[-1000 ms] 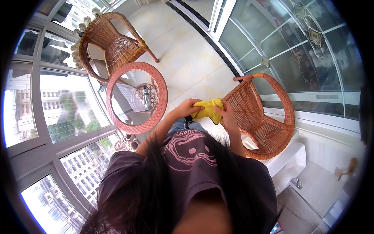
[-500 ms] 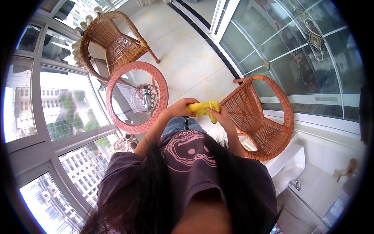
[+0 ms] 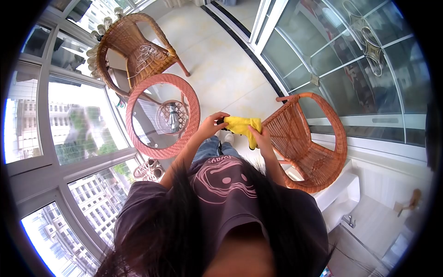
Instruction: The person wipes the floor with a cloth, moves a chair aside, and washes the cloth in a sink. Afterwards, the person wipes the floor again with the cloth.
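A bright yellow cloth item (image 3: 237, 125) with dark patches at its left end and lower edge is stretched between my two hands, in front of my waist. Its exact kind cannot be made out. My left hand (image 3: 213, 123) pinches the dark left end between thumb and fingers. On the other side, my right hand (image 3: 262, 137) grips the yellow fabric, thumb on top, and the right end hangs down beside it.
A round glass-topped table with a pink woven rim (image 3: 194, 108) stands at left, a wicker chair (image 3: 143, 57) behind it. Another wicker chair (image 3: 307, 138) is close on my right. Shoes (image 3: 148, 171) sit by the windows; a white sink (image 3: 344, 196) is at lower right.
The yellow item has gone from bunched to more spread out, showing its dark parts. My left hand moved slightly left and up; my right hand shifted slightly down.
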### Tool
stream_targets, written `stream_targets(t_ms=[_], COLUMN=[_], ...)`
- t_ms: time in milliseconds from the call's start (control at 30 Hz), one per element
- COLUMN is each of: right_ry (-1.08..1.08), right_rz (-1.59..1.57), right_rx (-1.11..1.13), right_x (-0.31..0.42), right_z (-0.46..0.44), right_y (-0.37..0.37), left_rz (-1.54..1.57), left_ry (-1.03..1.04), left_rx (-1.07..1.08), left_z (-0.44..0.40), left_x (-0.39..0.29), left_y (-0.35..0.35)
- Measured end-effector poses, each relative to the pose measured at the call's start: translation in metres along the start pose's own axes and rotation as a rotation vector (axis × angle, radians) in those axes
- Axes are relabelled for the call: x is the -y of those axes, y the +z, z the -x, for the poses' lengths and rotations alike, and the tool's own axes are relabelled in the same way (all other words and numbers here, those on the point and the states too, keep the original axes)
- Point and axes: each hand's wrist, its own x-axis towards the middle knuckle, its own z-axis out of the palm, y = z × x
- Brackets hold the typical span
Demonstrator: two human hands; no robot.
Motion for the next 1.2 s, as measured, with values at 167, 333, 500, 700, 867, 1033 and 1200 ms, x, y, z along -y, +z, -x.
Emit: stream_targets(t_ms=[167, 333, 500, 700, 867, 1033, 1200], right_ry=[-0.010, -0.080, -0.582, -0.182, -0.671, -0.770, -0.765], right_rz=[-0.159, -0.167, 0.479, 0.210, 0.525, 0.419, 0.948], right_rx=[-0.085, -0.110, 0.280, 0.472, -0.012, -0.298, -0.223], right_x=[-0.029, 0.008, 0.028, 0.035, 0.051, 0.057, 0.035], right_z=[-0.023, -0.024, -0.018, -0.020, -0.024, -0.025, -0.044], right_y=[0.011, 0.054, 0.073, 0.048, 0.045, 0.088, 0.079], left_rz=[0.101, 0.974, 1.697, 1.840, 1.799, 1.375, 0.714], left_ry=[-0.107, -0.429, 0.334, 0.416, 0.035, -0.376, -0.421], left_rx=[-0.519, -0.172, 0.355, 0.239, -0.080, -0.240, -0.296], left_z=[-0.004, -0.012, -0.022, -0.015, -0.020, -0.037, -0.045], left_x=[0.003, -0.002, 0.007, 0.002, -0.022, -0.037, -0.083], left_y=[0.015, 0.022, 0.019, 0.026, 0.025, 0.061, 0.062])
